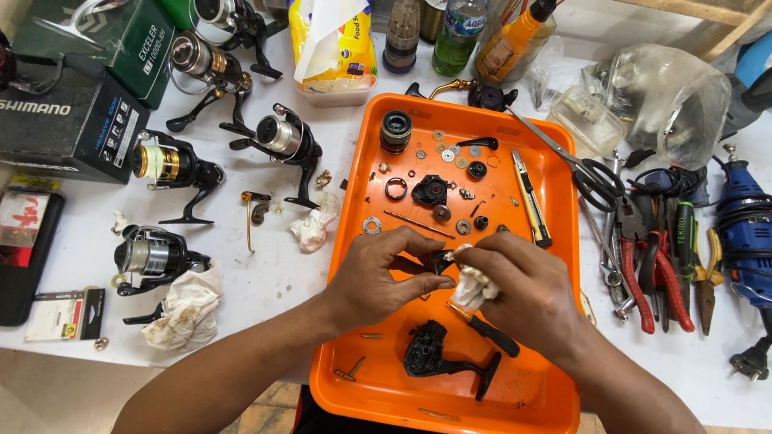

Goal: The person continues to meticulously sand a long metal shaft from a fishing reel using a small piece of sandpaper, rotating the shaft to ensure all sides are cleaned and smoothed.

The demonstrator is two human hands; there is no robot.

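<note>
Over the orange tray, the left hand pinches a small black part while the right hand grips a white rag against it.

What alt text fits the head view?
Over an orange tray, the left hand pinches a small black part while the right hand presses a white cloth to it. Washers, a spool and a black reel body lie in the tray; fishing reels sit left, pliers right.
</note>
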